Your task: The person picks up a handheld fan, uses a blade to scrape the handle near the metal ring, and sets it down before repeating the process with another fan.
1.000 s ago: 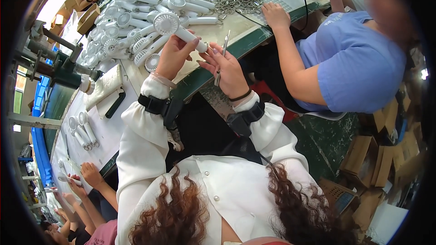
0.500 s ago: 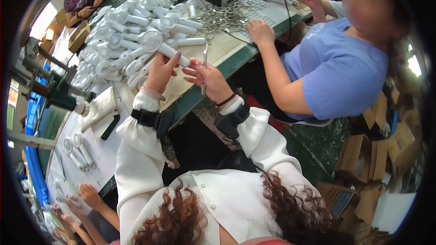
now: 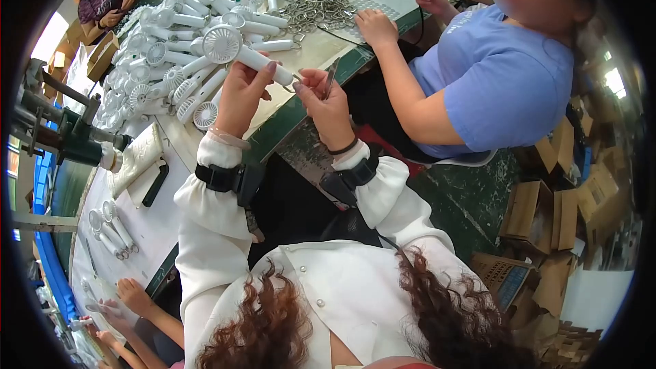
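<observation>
The left hand [image 3: 240, 96] is closed around a white plastic handheld fan [image 3: 232, 49]; the right hand [image 3: 328, 106] pinches slim metal tweezers [image 3: 331, 76] at its handle end. Many fans [image 3: 171, 41] lie piled beyond the fingertips, seemingly mid-batch.

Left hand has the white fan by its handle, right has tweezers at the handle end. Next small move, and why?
Probably bring the tweezers tip onto the small ring at the white fan handle's end. The left hand holds that handle steady; the right hand pinches the tweezers just beside it, apparently not yet touching.

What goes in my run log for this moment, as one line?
left hand: grips white handheld fan | right hand: holds tweezers at handle end
</observation>
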Demonstrator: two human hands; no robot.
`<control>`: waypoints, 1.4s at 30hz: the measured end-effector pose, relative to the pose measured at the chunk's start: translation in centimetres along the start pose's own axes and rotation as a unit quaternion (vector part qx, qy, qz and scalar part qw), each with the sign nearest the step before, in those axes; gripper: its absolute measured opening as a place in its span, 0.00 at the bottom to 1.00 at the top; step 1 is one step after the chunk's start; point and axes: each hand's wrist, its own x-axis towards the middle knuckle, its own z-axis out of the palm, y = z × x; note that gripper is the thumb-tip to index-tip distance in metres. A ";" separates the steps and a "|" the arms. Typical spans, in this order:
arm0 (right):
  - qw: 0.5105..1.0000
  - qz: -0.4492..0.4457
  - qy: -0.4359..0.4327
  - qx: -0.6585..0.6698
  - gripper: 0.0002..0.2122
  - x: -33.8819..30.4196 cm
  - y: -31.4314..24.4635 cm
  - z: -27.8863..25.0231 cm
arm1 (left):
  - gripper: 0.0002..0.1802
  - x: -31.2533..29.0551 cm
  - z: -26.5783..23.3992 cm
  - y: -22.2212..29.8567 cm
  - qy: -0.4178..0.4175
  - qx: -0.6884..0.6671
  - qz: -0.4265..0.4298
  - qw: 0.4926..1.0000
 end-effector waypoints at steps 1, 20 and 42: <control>0.999 -0.025 0.020 0.011 0.13 0.2 0.2 0.1 | 0.19 -0.3 0.1 0.1 -0.003 0.000 -0.005 1.000; 0.987 -0.091 0.034 -0.131 0.09 -1.7 -0.9 0.1 | 0.18 -0.8 -0.5 -0.5 0.024 -0.005 -0.010 1.000; 0.973 -0.061 -0.092 -0.204 0.08 -8.6 1.1 -3.0 | 0.19 0.8 -1.1 -0.6 0.041 0.062 -0.056 0.996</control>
